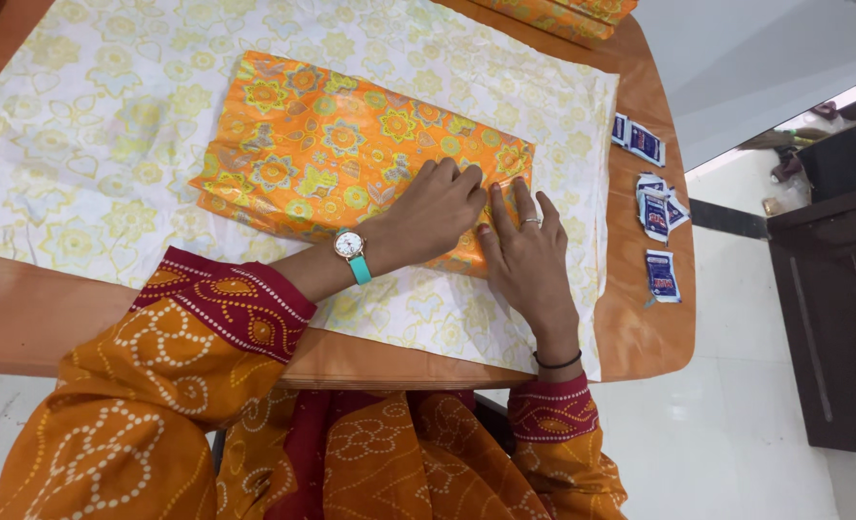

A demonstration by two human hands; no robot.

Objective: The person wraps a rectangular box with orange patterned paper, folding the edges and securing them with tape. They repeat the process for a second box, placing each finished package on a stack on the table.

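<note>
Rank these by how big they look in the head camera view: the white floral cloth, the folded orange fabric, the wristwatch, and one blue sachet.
1. white floral cloth
2. folded orange fabric
3. blue sachet and wristwatch: too alike to rank, the sachet perhaps slightly larger.

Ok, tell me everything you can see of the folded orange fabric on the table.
The folded orange fabric is a shiny, slightly crinkled rectangle printed with yellow, green and orange flowers. It lies flat and askew on a white cloth with a pale yellow floral print that covers the wooden table. Stacked layers show along its left edge. The left hand and right hand both press on its near right corner.
</note>
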